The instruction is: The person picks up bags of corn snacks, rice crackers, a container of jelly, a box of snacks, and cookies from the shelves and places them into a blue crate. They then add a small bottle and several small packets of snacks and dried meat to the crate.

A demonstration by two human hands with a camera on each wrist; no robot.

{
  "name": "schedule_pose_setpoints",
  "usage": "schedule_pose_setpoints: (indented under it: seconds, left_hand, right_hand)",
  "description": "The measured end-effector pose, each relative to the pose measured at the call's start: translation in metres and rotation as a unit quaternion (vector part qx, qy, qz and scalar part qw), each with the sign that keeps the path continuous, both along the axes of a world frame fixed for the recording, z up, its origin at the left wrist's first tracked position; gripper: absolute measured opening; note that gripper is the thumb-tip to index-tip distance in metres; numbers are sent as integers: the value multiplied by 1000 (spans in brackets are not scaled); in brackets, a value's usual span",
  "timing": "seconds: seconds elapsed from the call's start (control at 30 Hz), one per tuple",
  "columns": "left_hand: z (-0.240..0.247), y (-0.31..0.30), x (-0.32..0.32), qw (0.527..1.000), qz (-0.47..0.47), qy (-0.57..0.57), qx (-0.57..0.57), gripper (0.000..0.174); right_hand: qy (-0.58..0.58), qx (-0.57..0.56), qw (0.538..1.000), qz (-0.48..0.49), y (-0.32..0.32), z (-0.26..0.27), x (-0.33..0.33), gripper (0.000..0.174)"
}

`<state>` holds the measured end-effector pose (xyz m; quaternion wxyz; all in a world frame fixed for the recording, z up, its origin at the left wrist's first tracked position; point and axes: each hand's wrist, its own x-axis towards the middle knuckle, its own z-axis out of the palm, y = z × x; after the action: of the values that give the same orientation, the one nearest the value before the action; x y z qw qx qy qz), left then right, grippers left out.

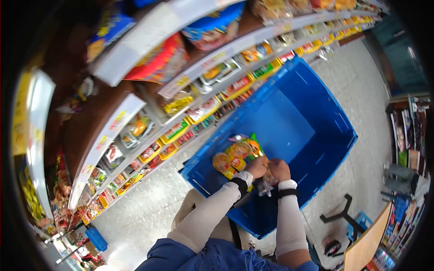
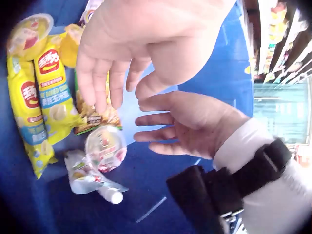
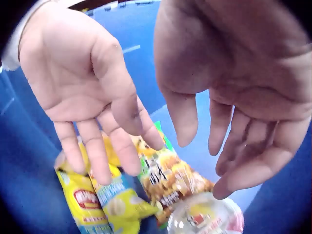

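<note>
Both hands hover over snacks in a blue crate (image 1: 289, 113), holding nothing. The left hand (image 2: 156, 39) spreads its fingers loosely downward above a snack bag with green edges (image 2: 97, 114). Facing it is the right hand (image 2: 190, 124), palm showing and fingers relaxed. Two yellow snack packets (image 2: 51, 87) lie side by side, with a clear-lidded cup (image 2: 29, 35) at their upper end. Another clear-lidded cup (image 3: 207, 214) lies beside the green-edged bag, below the right hand in the right wrist view. Near that cup is a clear pouch with a white cap (image 2: 90, 175).
Store shelves (image 1: 181, 113) stocked with packaged snacks run along the crate's left side. Pale floor tiles (image 1: 144, 205) surround the crate. A black metal frame (image 1: 343, 214) and a wooden board (image 1: 366, 239) stand to the right.
</note>
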<state>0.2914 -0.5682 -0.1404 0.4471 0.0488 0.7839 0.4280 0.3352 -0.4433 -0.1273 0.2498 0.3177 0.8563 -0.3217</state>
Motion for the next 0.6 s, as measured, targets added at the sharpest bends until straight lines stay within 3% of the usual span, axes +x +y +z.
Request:
schedule_pose_setpoints:
  seconds: [0.07, 0.13, 0.23, 0.27, 0.37, 0.43, 0.5, 0.53, 0.6]
  left_hand:
    - [43, -16, -18, 999, 33, 11, 7, 35]
    - [70, -32, -30, 998, 59, 16, 21, 34]
    - [93, -63, -42, 974, 143, 91, 154, 28]
    - [108, -75, -48, 974, 138, 92, 156, 28]
    - [163, -106, -73, 923, 255, 214, 193, 32]
    - [192, -122, -91, 902, 285, 241, 216, 35]
    - [219, -134, -108, 831, 387, 273, 291, 41]
    - [229, -141, -116, 831, 385, 272, 294, 41]
    - [247, -150, -130, 796, 419, 313, 305, 46]
  right_hand:
    - [56, -37, 997, -43, -17, 34, -12, 31]
    - [124, -212, 962, -118, -30, 21, -13, 26]
    - [221, -309, 921, -81, -62, 65, -39, 25]
    - [225, -307, 921, -84, -74, 84, -47, 25]
    - [256, -330, 907, -49, -100, 138, -84, 24]
    - [345, -358, 866, -59, -118, 169, -113, 27]
    - [389, -371, 841, -60, -131, 194, -144, 27]
    - [428, -385, 815, -59, -137, 204, -158, 28]
    - [453, -376, 807, -53, -149, 224, -185, 29]
